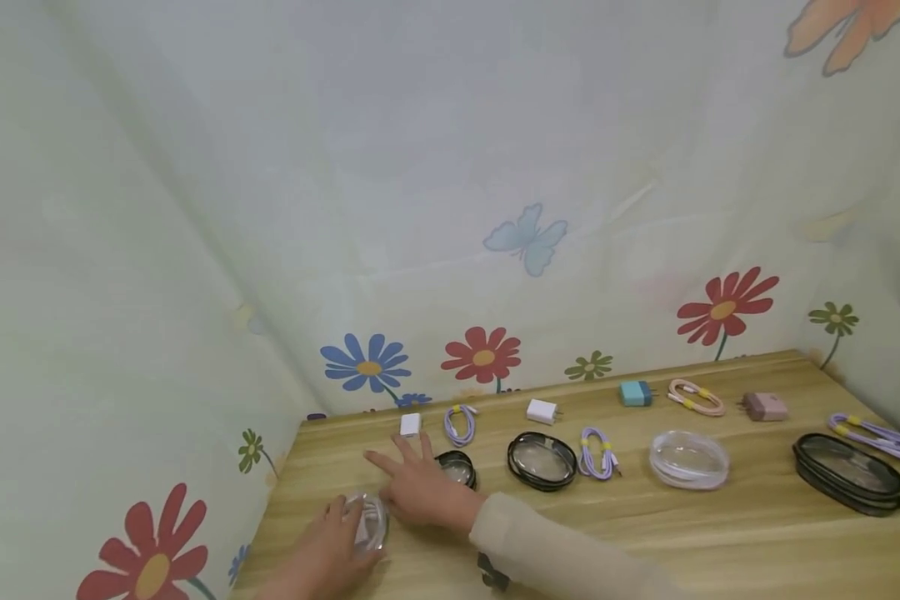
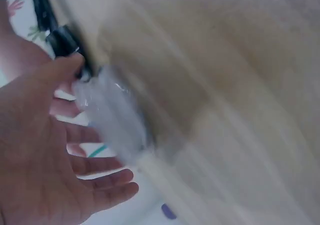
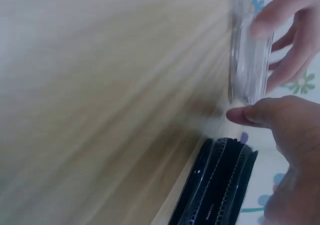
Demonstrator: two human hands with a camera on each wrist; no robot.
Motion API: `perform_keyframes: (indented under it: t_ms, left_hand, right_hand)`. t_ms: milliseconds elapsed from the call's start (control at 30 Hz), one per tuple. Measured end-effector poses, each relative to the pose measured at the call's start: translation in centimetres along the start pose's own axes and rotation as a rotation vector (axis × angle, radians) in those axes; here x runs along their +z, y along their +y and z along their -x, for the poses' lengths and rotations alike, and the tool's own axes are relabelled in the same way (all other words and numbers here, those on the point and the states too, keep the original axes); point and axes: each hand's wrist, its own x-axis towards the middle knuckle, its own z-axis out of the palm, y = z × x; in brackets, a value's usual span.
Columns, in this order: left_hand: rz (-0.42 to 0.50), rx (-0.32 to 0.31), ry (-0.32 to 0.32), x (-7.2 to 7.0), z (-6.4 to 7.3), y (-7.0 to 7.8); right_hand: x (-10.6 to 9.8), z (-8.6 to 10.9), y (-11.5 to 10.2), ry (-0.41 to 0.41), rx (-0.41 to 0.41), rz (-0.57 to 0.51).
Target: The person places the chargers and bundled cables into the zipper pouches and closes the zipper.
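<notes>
At the table's left end, my left hand (image 1: 336, 537) holds a clear round zip case (image 1: 376, 523), thumb on one side and fingers on the other. Something white shows through its clear cover. The same clear case (image 3: 250, 62) stands out in the right wrist view, with the left thumb over it. My right hand (image 1: 423, 487) is spread out just beside, its thumb close to the case's edge. Under the right wrist lies a small black-rimmed round case (image 1: 457, 468), partly hidden by that hand. A white charger plug (image 1: 410, 425) sits right beyond the right fingertips.
Along the back lie a coiled purple cable (image 1: 460, 426), a white plug (image 1: 543, 411), a blue plug (image 1: 636, 393), a pink cable (image 1: 696, 397) and a pink plug (image 1: 765, 406). More round cases, including a large black one (image 1: 849, 473), stand rightward. A flowered curtain (image 1: 420, 208) borders the table.
</notes>
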Motion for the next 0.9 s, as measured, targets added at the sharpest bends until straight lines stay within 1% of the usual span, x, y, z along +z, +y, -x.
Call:
perform_keyframes:
  t_ms: [33, 67, 100, 167, 267, 333, 367, 433, 500, 600, 667, 700, 767, 833, 900]
  left_hand:
    - [0.002, -0.011, -0.003, -0.2, 0.2, -0.1]
    - [0.001, -0.005, -0.001, -0.4, 0.4, -0.2]
    - [-0.003, 0.016, 0.004, -0.5, 0.6, -0.3]
    - [-0.008, 0.081, -0.003, -0.8, 0.9, -0.6]
    - [-0.014, 0.182, -0.030, -0.6, 1.1, -1.1]
    - [-0.021, 0.221, -0.045, -0.4, 1.1, -1.5]
    - [-0.022, 0.235, -0.036, -0.2, 1.2, -1.6]
    - [-0.019, 0.256, 0.005, 0.1, 1.2, -1.7]
    - [-0.043, 0.278, 0.071, 0.5, 1.2, -1.5]
    - [-0.134, 0.291, 0.181, 1.6, 0.9, -1.1]
    - [-0.220, 0.299, 0.238, 2.2, 0.8, -0.7]
    - [-0.258, 0.298, 0.259, 2.4, 0.8, -0.5]
    - [-0.292, 0.298, 0.288, 2.5, 0.9, 0.1]
    - [-0.310, 0.295, 0.316, 2.5, 0.9, 0.6]
    - [-0.309, 0.271, 0.353, 2.3, 0.9, 1.0]
  right_hand:
    - [0.2, -0.4, 0.0, 0.007, 0.019, 0.003]
    - [0.4, -0.7, 0.0, 0.008, 0.038, 0.011]
    - [0.4, -1.0, 0.0, 0.003, 0.055, 0.021]
    - [0.5, -1.5, 0.2, -0.009, 0.095, 0.029]
    - [0.8, -1.9, 0.6, -0.031, 0.123, 0.018]
    - [0.8, -2.0, 0.9, -0.032, 0.128, 0.002]
    - [0.9, -2.0, 0.9, -0.032, 0.127, -0.003]
    - [0.9, -2.0, 1.0, -0.026, 0.122, -0.005]
    - [0.7, -1.8, 1.1, -0.023, 0.113, -0.001]
    - [0.6, -1.5, 1.1, -0.019, 0.092, 0.012]
    - [0.5, -1.2, 1.1, -0.016, 0.081, 0.026]
    - [0.5, -1.0, 1.2, -0.013, 0.078, 0.030]
    - [0.4, -0.8, 1.2, -0.008, 0.075, 0.039]
    - [0.3, -0.6, 1.2, -0.007, 0.071, 0.040]
    - [0.2, -0.5, 1.2, -0.003, 0.061, 0.041]
